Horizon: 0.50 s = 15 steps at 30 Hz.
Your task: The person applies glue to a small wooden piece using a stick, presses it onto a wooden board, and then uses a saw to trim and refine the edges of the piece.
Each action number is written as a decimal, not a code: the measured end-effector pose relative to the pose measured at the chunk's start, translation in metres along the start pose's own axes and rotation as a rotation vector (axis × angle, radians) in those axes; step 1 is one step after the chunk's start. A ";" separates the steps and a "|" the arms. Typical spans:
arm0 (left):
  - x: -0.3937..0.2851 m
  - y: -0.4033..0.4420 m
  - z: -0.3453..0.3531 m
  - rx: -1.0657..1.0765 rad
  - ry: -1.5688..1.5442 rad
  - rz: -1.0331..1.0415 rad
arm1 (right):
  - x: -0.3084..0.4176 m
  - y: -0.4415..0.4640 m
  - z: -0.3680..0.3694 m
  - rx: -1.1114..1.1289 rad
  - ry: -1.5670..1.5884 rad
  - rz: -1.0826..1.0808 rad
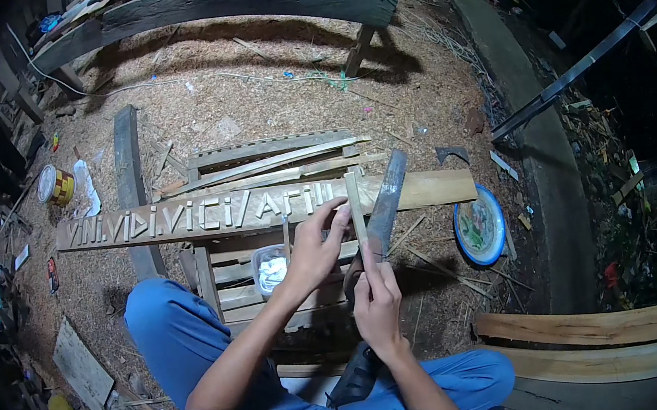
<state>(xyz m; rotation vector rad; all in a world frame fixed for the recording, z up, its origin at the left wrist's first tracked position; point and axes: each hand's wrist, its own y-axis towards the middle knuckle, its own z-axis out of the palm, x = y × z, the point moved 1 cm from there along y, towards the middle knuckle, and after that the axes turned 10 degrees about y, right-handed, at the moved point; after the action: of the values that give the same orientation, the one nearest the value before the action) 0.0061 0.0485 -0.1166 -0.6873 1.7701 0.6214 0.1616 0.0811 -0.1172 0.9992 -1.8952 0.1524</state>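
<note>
"What do the hands hold?"

"The right hand [378, 300] pinches a thin wooden strip [356, 210] above the lettered plank [428, 189]. The left hand [319, 246] curls, fingertips beside the strip; whether it grips, one cannot tell."

"And around them?"

"A handsaw [387, 202] lies across the plank, just right of the strip. Nearer the person's knees sits a plastic tub [271, 271]."

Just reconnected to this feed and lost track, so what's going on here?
The person's right hand holds a thin wooden strip over a plank. The left hand is beside the strip, fingertips close to it. Letters made of wood pieces run along the plank, and a saw reaches across it.
</note>
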 end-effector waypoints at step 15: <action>-0.016 0.001 -0.016 0.002 -0.627 -0.218 | 0.020 -0.001 0.005 0.036 0.037 -0.140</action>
<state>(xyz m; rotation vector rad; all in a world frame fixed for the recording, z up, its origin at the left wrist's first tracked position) -0.0006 0.0402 -0.0974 -0.5905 1.1001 0.6025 0.1548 0.0665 -0.1038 1.1418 -1.7877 0.1232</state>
